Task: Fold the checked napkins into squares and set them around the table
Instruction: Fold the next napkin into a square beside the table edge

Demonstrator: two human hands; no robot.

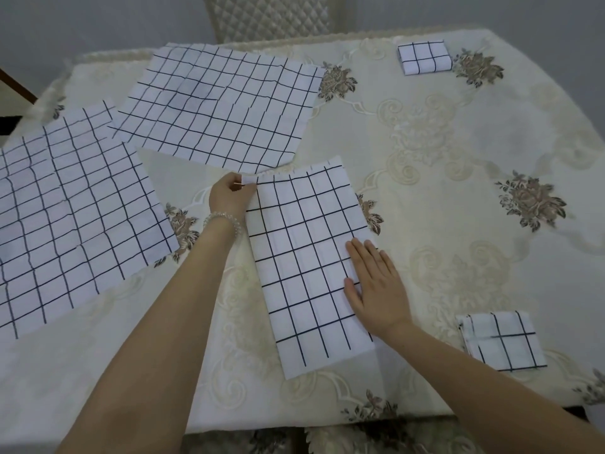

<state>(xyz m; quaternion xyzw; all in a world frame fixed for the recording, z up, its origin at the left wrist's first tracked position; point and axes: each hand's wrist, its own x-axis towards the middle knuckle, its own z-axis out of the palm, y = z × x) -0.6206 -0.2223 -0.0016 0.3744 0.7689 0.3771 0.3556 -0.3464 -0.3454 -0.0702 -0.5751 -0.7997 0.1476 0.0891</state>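
Observation:
A white napkin with black checks, folded in half into a long rectangle (pixel 304 257), lies in front of me on the table. My left hand (pixel 230 196) pinches its far left corner. My right hand (pixel 376 286) rests flat on its right edge, fingers spread. Two unfolded checked napkins lie spread out: one at the left (pixel 68 211), one further back (pixel 219 106). A napkin folded into a small square (pixel 424 57) sits at the far right. Another folded square (pixel 502 340) sits near the right front edge.
The table wears a cream embroidered cloth (pixel 442 178) with brown flower motifs. A quilted cream chair back (pixel 265 18) stands behind the far edge. Another chair seat (pixel 343 440) shows below the near edge.

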